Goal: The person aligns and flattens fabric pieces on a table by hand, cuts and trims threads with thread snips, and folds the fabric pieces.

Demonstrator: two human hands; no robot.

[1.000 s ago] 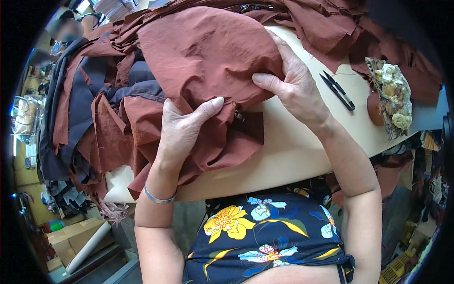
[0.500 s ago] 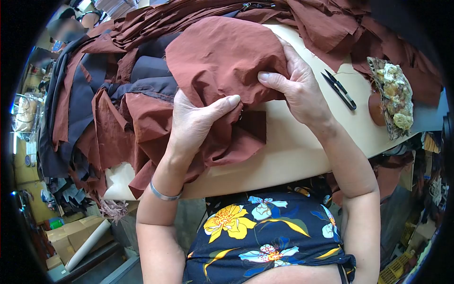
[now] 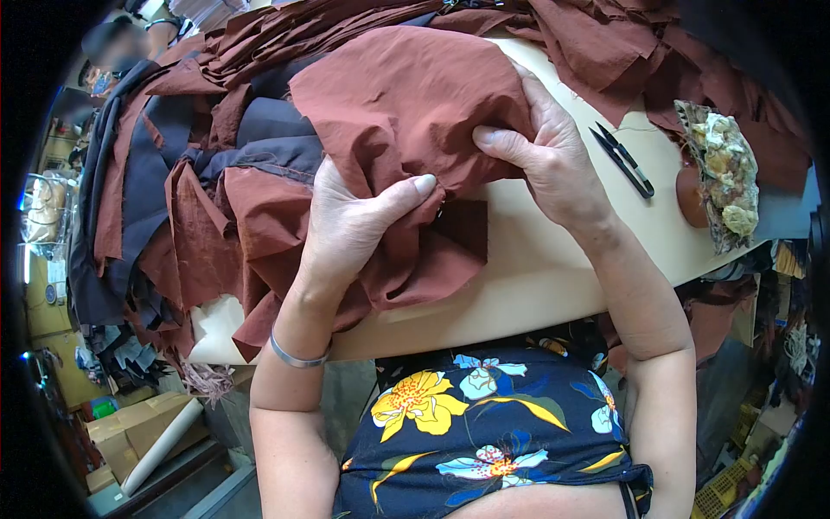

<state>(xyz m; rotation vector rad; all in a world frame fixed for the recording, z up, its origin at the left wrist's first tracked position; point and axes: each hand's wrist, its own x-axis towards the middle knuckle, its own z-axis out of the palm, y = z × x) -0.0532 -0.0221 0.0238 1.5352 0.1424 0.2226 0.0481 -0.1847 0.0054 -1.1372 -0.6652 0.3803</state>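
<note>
A rust-brown fabric piece (image 3: 415, 95) is stretched between my two hands above the pale table (image 3: 553, 259). My left hand (image 3: 350, 216) grips its lower left part, thumb pressed on top and fingers hidden beneath. On the right edge, my right hand (image 3: 553, 147) pinches the cloth between its thumb and the fingers behind it. The upper part bulges in a rounded shape, with wrinkles between the thumbs. Below my left thumb, a loose flap of the same cloth hangs onto the table. A small shiny spot shows near that thumb, too small to make out.
Black thread snips (image 3: 622, 160) lie right of my right hand. Beyond them stands a crusty, yellowish-white lump (image 3: 731, 177) on a rough backing. Dark grey cloth (image 3: 272, 125) and more rust-brown pieces (image 3: 596, 52) pile up at the left and back. Another person (image 3: 117, 43) is at the upper left.
Both hands keep their hold. The cloth's upper part has spread slightly wider and higher, and my left hand has shifted a little to the left.
</note>
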